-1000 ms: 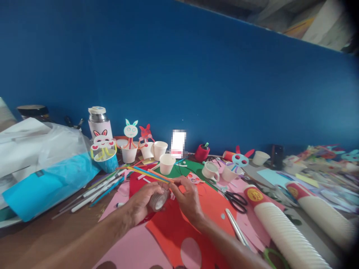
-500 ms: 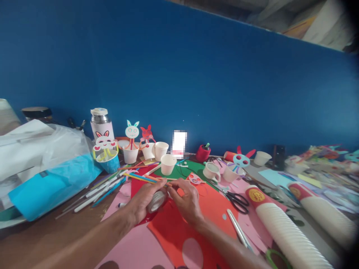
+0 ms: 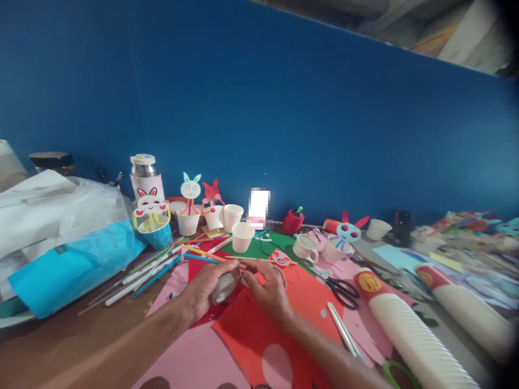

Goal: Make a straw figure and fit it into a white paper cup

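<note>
My left hand is closed around several thin coloured straws. An orange straw, a yellow one and a blue straw stick out to the left past its thumb. Under the same hand's fingers sits a round, clear-looking roll of tape. Opposite, my right hand pinches the orange straw's near end; its fingertips are partly hidden. Both hands are close together above a red paper sheet. A white paper cup stands just beyond them.
Black-handled scissors and a white cutter lie to the right, beside stacked paper cups. Paper-animal cups, including a blue one, stand at the back left. White markers and a blue wrapped bundle lie left.
The straws in my left hand have shifted slightly, the blue one now lying lower and apart from the orange. Both hands stay close together, still closed.
</note>
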Demonstrator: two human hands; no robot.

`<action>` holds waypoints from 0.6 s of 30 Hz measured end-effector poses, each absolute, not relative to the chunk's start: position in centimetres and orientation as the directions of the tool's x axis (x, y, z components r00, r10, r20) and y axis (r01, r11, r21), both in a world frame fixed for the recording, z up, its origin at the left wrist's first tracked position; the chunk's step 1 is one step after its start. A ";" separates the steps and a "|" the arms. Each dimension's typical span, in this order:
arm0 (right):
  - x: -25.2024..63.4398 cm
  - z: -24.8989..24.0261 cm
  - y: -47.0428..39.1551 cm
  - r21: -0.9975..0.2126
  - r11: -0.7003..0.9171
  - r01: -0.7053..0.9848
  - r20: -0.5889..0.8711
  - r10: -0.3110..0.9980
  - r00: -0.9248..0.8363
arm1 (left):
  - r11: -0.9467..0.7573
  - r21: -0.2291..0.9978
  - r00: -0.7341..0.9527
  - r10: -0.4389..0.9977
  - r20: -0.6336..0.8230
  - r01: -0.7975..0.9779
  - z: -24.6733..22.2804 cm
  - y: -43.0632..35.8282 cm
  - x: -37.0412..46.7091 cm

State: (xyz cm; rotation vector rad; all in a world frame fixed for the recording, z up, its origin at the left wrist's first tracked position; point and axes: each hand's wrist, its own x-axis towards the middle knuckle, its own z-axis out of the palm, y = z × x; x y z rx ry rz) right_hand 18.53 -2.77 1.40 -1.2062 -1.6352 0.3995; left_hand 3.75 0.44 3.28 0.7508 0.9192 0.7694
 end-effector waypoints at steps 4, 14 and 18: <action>18.5 1.6 -2.6 -0.878 0.344 0.334 0.387 0.920 0.070 | 0.499 0.837 0.385 0.835 -0.394 -0.225 3.3 0.3 3.7; 18.3 2.2 -2.3 -0.949 0.228 0.219 0.235 0.972 0.009 | 0.426 0.873 0.458 0.842 -0.286 -0.237 3.6 0.1 3.5; 18.3 2.3 -2.5 -0.942 0.225 0.248 0.241 0.970 0.036 | 0.403 0.889 0.403 0.867 -0.294 -0.218 3.2 0.3 3.4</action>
